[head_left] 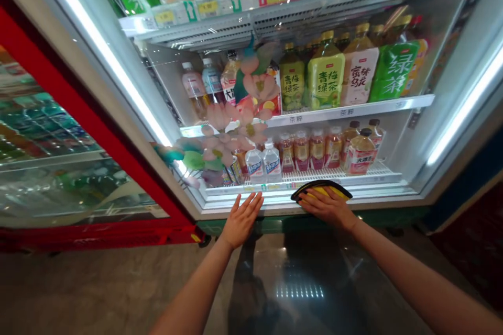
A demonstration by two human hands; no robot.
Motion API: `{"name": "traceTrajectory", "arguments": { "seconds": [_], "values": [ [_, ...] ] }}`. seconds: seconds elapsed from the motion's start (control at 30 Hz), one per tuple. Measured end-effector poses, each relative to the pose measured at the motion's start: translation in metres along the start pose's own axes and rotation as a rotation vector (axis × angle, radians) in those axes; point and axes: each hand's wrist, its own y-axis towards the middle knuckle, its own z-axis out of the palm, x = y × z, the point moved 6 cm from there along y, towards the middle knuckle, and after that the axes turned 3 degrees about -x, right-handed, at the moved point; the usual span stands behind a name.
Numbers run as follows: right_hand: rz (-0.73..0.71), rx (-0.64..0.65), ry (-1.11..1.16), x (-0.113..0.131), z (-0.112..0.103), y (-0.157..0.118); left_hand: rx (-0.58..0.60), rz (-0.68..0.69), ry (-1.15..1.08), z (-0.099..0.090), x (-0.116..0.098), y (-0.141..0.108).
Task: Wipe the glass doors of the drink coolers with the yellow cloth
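My left hand [241, 220] rests with its fingers stretched out at the lower edge of the glass door [275, 196] of a lit drinks fridge. It holds nothing. To its right, my right hand [328, 210] presses a folded yellow cloth with a black border [341, 188] against the low part of the door. The cloth fans out above the fingers, and part of it is hidden under the palm. Behind the glass, close above both hands, small drink bottles [271, 161] stand on the bottom shelf.
Flower stickers [236, 125] show on the door's left part. Large tea bottles [326, 76] fill the middle shelf. A red-framed fridge [129, 167] adjoins on the left. Below, the floor [188, 282] is shiny, with a dark reflecting patch. A dark red surface [471, 235] lies right.
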Motion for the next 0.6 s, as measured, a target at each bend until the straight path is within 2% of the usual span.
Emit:
{"name": "traceTrajectory", "arguments": {
  "seconds": [0.07, 0.13, 0.23, 0.33, 0.43, 0.53, 0.6],
  "values": [
    [0.038, -0.059, -0.012, 0.021, 0.008, 0.027, 0.028, -0.05, 0.017, 0.001, 0.006, -0.008],
    [0.022, -0.037, -0.005, 0.042, 0.021, 0.043, 0.06, -0.069, 0.027, 0.003, 0.009, -0.014],
    [-0.136, 0.062, 0.041, 0.058, 0.033, 0.04, 0.099, -0.083, 0.021, 0.003, 0.013, -0.025],
    [-0.273, 0.106, 0.043, 0.054, 0.031, 0.032, 0.114, -0.115, 0.009, 0.0, 0.022, -0.037],
    [-0.247, 0.068, 0.004, 0.059, 0.029, 0.052, 0.109, -0.179, 0.006, -0.005, 0.033, -0.049],
    [-0.168, 0.004, -0.004, 0.086, 0.041, 0.083, 0.104, -0.232, 0.011, -0.006, 0.042, -0.061],
    [-0.174, -0.01, 0.025, 0.105, 0.053, 0.094, 0.104, -0.246, 0.013, -0.005, 0.046, -0.069]
  ]
}}
